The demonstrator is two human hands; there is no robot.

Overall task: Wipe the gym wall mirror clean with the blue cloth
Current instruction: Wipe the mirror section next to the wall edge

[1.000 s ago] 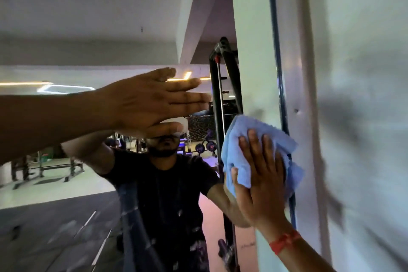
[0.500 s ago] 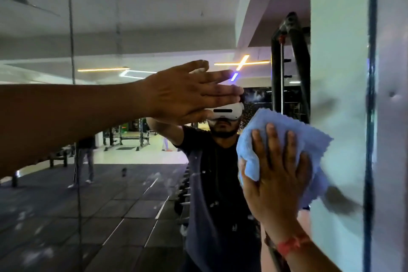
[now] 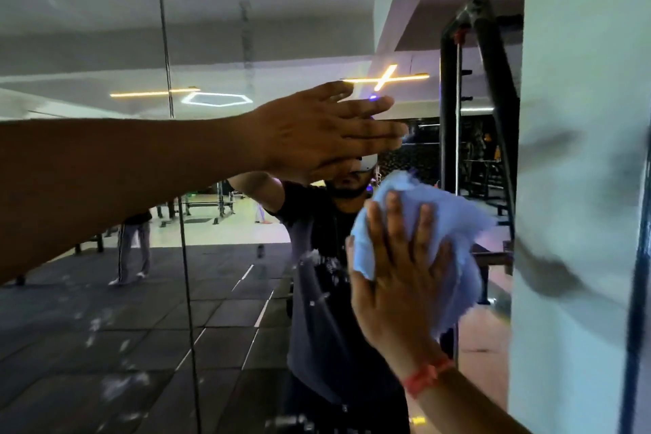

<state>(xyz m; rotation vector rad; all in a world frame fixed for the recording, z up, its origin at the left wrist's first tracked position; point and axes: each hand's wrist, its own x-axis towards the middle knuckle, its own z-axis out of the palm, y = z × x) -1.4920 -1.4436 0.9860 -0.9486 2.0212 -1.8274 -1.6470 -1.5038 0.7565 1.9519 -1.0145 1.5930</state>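
The wall mirror fills most of the view and reflects the gym floor, ceiling lights and my own body. Pale smears and spots mark the glass at lower left. My right hand lies flat with fingers spread, pressing the bunched blue cloth against the glass at centre right. My left hand is held flat, fingers straight and together, palm to the mirror above and left of the cloth; it holds nothing. A red band circles my right wrist.
A vertical seam splits the mirror panels at left. The mirror's dark right edge runs down the far right, with a pale reflected pillar beside it. A black rack and a standing person show in the reflection.
The cloth and my right hand have slid left across the glass, away from the mirror's right edge. My view has turned left, bringing more mirror into sight. My left hand stays flat.
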